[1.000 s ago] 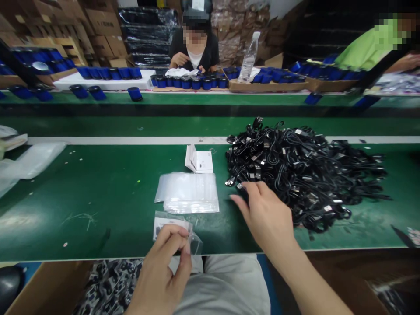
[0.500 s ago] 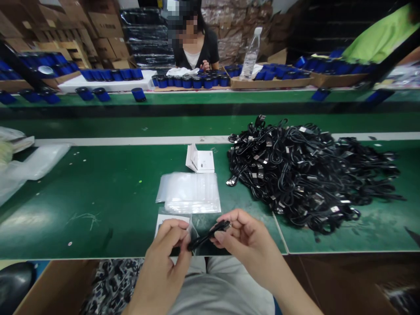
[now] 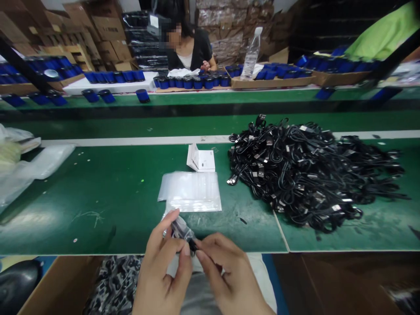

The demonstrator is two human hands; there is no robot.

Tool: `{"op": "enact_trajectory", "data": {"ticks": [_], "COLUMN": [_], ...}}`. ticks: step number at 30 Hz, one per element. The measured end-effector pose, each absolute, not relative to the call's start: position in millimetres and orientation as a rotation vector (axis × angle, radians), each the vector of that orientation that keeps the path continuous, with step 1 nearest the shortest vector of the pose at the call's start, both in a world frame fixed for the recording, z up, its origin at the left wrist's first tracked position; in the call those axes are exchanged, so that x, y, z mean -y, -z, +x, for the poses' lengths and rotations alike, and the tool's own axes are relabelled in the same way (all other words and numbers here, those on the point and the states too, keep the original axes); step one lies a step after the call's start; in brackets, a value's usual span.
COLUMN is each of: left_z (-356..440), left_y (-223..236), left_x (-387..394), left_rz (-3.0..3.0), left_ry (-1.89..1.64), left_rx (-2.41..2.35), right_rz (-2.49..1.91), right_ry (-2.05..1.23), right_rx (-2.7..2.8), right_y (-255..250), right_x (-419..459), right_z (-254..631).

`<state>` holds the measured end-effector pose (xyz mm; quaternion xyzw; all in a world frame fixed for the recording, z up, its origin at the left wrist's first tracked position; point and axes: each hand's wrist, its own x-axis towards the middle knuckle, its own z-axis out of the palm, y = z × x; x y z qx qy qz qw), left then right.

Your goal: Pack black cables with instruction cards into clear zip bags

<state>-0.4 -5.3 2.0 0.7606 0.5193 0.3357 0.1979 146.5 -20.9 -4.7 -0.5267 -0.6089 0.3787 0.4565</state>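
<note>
At the table's front edge, my left hand (image 3: 166, 262) pinches a small clear plastic bag (image 3: 180, 226) between thumb and fingers. A bundled black USB cable (image 3: 193, 246) sits partly inside the bag, one end sticking out at its mouth. My right hand (image 3: 226, 269) grips that protruding end with thumb and fingertips, close against the left fingers. Just beyond lies a stack of flat clear bags (image 3: 193, 190), and behind it stands a folded white leaflet stack (image 3: 201, 159). To the right spreads a large heap of black USB cables (image 3: 295, 170).
A box of bagged cables (image 3: 114, 284) stands below the table edge at left. Plastic wrapping (image 3: 49, 162) lies on the left. Across the bench are blue jars (image 3: 190, 82), a water bottle (image 3: 252, 54), a seated person (image 3: 192, 52) and a green sleeve (image 3: 380, 33).
The cable has gone from outside into the bag, most of it now covered by plastic. My right hand moved left and down to meet my left hand, which lifted the bag off the table.
</note>
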Motion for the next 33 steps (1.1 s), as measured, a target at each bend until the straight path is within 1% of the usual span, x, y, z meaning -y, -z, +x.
{"op": "enact_trajectory", "data": {"ticks": [3, 4, 9, 12, 14, 17, 20, 27, 33], "left_z": [3, 5, 2, -12, -19, -19, -13, -10, -10], "left_y": [-1, 0, -3, -11, -18, -24, -22, -16, -17], "left_x": [10, 12, 9, -6, -18, -28, -29, -21, -22], "left_rz": [2.167, 2.164, 2.281, 2.332, 2.242, 2.02, 1.844, 1.417, 1.451], "left_ry": [-0.953, -0.966, -0.917, -0.721, -0.547, -0.356, -0.427, -0.666, -0.79], "left_rx": [-1.448, -1.435, -1.365, -1.327, -1.326, -1.369, -1.405, -1.298, -1.337], "right_rz": [-1.376, -1.404, -1.415, -1.359, -1.323, -1.312, -1.294, -1.348, -1.342], "right_ry": [-0.78, -0.778, -1.037, -1.118, -1.185, -1.305, -1.361, -1.184, -1.04], "right_rx": [1.538, 1.514, 1.605, 1.757, 1.791, 1.572, 1.379, 1.482, 1.623], "right_y": [6, 6, 4, -4, -10, -15, -12, -9, -10], "right_x": [16, 14, 3, 0, -1, -1, 1, 4, 3], "right_z": [146, 145, 149, 158, 165, 171, 173, 178, 179]}}
